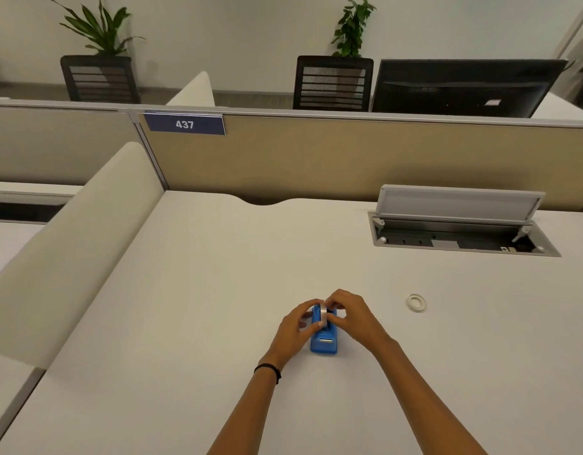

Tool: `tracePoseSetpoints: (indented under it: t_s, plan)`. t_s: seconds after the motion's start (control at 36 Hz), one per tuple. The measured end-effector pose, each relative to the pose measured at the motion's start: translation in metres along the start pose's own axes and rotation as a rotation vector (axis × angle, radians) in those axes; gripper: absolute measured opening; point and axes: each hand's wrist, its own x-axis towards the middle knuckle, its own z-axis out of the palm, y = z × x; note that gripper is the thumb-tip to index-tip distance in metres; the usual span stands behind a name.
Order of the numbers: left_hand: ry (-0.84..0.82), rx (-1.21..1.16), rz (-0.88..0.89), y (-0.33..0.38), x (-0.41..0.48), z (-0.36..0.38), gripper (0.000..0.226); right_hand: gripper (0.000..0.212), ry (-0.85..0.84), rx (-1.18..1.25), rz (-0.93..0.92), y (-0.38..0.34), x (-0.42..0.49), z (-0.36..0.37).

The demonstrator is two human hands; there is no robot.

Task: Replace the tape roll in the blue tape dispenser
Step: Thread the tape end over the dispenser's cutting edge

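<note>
The blue tape dispenser stands on the white desk, its cutter end towards me. A tape roll sits upright at the top of the dispenser, between my fingers. My left hand grips the dispenser's left side and touches the roll. My right hand pinches the roll from the right. A second, thin white ring of tape lies flat on the desk to the right, apart from both hands.
An open cable box with a raised lid is set into the desk at the back right. A beige partition with a "437" sign closes the far edge. A padded divider runs along the left.
</note>
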Motion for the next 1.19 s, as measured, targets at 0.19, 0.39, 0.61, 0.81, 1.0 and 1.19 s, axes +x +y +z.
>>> tracePoseSetpoints:
  t_s: [0.19,0.39,0.61,0.81,1.0,1.19]
  plan:
    - [0.005,0.003,-0.008,0.0,0.0,0.0,0.04,0.014,-0.185,-0.301,-0.005,-0.018,0.01,-0.008]
    - [0.02,0.008,-0.014,0.001,-0.001,0.0,0.04,0.017,-0.332,-0.524,0.007,-0.034,0.023,-0.01]
    - [0.019,0.0,-0.019,0.002,-0.001,0.0,0.046,0.017,-0.331,-0.536,0.018,-0.04,0.023,-0.011]
    - [0.02,-0.014,-0.031,0.003,-0.001,0.0,0.046,0.017,-0.303,-0.467,0.063,-0.042,0.022,-0.009]
    - [0.022,-0.014,-0.027,0.002,-0.002,0.001,0.045,0.02,-0.265,-0.402,0.103,-0.036,0.019,-0.009]
    - [0.033,-0.022,-0.035,0.002,-0.001,0.001,0.045,0.015,-0.339,-0.573,0.123,-0.051,0.024,-0.004]
